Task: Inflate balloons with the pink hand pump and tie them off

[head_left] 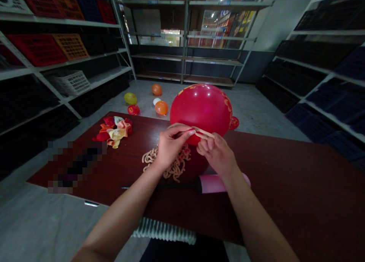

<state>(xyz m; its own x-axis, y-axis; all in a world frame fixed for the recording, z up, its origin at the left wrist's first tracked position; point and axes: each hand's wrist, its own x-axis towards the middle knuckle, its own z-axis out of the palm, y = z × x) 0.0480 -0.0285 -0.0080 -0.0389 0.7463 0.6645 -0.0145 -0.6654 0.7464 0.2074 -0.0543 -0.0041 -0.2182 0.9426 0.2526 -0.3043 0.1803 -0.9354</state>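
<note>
A big inflated red balloon (202, 108) with gold print rests on the dark red table (285, 186), right in front of me. At its near side, by the neck, both hands pinch a tan rubber band (205, 133) stretched between them. My left hand (170, 145) holds one end, my right hand (216, 152) the other. Under my hands lies a heap of tan rubber bands (173, 165). A pink hand pump (212, 183) with a black rod lies on the table beneath my right wrist.
Flat uninflated balloons (115, 130) lie in a pile at the table's far left. Several inflated balloons (161, 107) sit on the concrete floor beyond. Metal shelving with crates lines both sides and the back wall. A blurred patch covers the table's left end.
</note>
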